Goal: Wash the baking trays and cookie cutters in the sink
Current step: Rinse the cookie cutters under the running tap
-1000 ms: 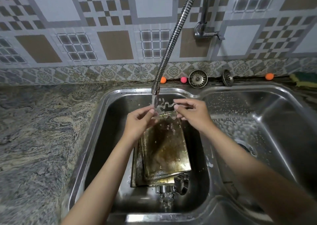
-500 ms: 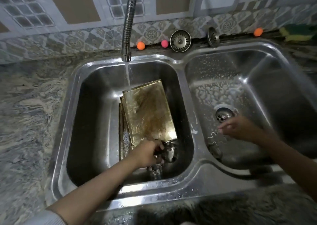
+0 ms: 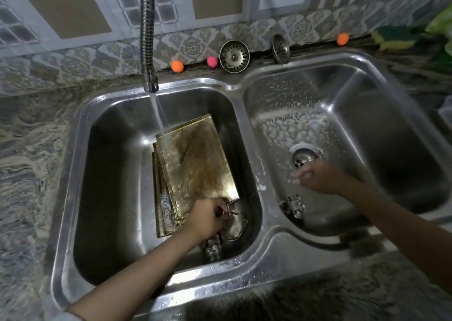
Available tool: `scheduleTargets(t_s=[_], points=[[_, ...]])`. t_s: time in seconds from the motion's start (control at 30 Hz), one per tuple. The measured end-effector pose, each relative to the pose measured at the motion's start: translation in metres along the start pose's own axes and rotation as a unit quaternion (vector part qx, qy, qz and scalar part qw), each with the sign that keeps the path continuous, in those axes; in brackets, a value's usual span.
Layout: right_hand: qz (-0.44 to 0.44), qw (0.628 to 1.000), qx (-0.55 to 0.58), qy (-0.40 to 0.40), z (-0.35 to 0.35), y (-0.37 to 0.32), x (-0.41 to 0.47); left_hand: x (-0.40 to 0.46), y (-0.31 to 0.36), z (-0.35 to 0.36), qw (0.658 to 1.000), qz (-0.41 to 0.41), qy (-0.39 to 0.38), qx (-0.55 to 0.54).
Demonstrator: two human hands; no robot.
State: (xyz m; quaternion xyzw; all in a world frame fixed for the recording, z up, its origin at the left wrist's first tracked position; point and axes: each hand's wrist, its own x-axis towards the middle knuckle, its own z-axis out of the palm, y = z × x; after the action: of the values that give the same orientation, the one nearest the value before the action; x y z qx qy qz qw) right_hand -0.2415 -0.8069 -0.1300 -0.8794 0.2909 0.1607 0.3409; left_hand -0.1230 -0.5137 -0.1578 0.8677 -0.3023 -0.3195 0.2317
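Baking trays lie stacked in the left sink bowl, stiff, wet, best held by an edge. Left hand pinches a light, slippery cookie cutter. Right hand looks loosely open, though blurry.

Stained baking trays stacked, tilted in left basin; cookie cutter apparently upright, right basin.

Baking trays stacked in left basin; cookie cutter in right basin.
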Motion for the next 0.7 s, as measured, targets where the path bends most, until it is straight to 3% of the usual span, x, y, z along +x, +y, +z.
scheduleTargets(t_s=[0.1, 0.17, 0.23, 0.33, 0.4, 0.7], points=[[-0.089, 0.982, 0.061, 0.153, -0.012, -0.039, -0.019, -0.004, -0.003, -0.012, 0.997, -0.019, 0.042, -0.064], [-0.139, 0.964, 0.151, 0.172, -0.013, -0.070, -0.033, -0.008, -0.002, -0.026, 0.990, -0.030, 0.079, -0.109], [-0.203, 0.949, 0.202, 0.131, -0.010, -0.100, -0.043, -0.011, 0.002, -0.042, 0.981, -0.041, 0.104, -0.155], [-0.220, 0.956, 0.190, -0.048, 0.006, -0.135, -0.042, -0.011, 0.007, -0.068, 0.962, -0.057, 0.144, -0.224], [-0.226, 0.950, 0.182, -0.112, 0.022, -0.150, -0.035, -0.010, 0.007, -0.083, 0.956, -0.054, 0.165, -0.236], [-0.224, 0.938, 0.265, 0.023, 0.032, -0.201, 0.007, -0.014, 0.014, -0.130, 0.892, -0.003, 0.272, -0.360]])
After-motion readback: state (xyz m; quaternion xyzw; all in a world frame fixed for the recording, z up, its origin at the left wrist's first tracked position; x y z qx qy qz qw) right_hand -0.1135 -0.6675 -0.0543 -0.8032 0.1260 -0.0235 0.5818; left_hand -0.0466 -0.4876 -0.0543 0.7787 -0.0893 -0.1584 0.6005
